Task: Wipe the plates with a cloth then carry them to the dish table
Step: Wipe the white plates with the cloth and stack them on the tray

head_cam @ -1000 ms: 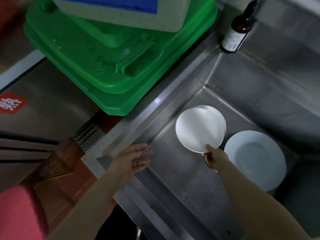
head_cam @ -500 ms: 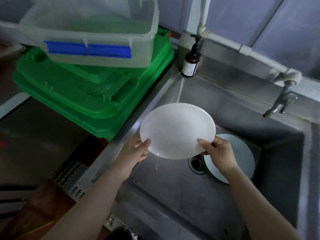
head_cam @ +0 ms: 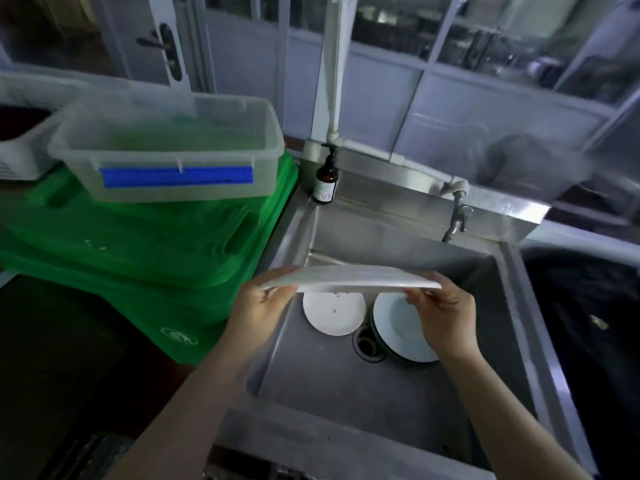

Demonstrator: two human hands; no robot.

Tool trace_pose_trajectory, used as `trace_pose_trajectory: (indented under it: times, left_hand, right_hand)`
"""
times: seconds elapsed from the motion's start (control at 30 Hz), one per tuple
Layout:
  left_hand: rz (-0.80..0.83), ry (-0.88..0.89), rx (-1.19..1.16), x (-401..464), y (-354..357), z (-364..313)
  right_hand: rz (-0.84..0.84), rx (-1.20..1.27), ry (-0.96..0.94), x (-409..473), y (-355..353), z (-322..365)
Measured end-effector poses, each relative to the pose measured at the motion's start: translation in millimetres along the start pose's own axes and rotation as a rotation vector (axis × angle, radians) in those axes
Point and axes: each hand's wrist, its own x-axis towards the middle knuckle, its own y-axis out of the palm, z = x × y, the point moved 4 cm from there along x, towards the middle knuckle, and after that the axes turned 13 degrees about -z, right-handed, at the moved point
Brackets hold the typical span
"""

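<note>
Both hands are holding one white plate (head_cam: pixel 349 279) by its rim: the left hand (head_cam: pixel 258 306) is pinching the left edge between thumb and fingers, and the right hand (head_cam: pixel 441 311) is gripping the right edge in the same way, so each grip is being kept narrow around the plate's rim. The plate is being held almost flat, seen nearly edge-on, above the sink (head_cam: pixel 363 233) and clear of its floor.

One second ago this plate was being lifted from the sink bottom by the right hand alone, while the left hand was open near the sink edge. Half a second ago the left hand was already joined to it and the plate was being tilted with its face to the camera. Now it is being levelled and raised higher. A few drops seem to be falling below it, so it is probably wet; this is a judgement only.

Two other plates are lying inside the sink: a small white plate (head_cam: pixel 334 313) under the held one, left of the drain (head_cam: pixel 367 342), and a plate with a dark rim (head_cam: pixel 398 329) right of the drain. A brown pump bottle (head_cam: pixel 325 180) is standing at the back left corner of the sink, a tap (head_cam: pixel 457 221) is placed at its back wall, and green crates (head_cam: pixel 145 247) with a clear plastic box (head_cam: pixel 173 154) on them are stacked to its left.

No cloth is being seen anywhere, so the wiping is judged as not yet begun; one hand must probably be freed for it.
</note>
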Motion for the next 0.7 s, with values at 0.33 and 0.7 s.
trace_pose_trajectory:
  times: [0.33,0.7]
  left_hand:
    - [0.207,0.055,-0.246,-4,-3,-57]
    - [0.282,0.232,-0.114,-42,25,-79]
  right_hand:
    - [-0.239,0.051,-0.162,-41,-36,60]
    - [-0.353,0.080,-0.056,-75,-95,58]
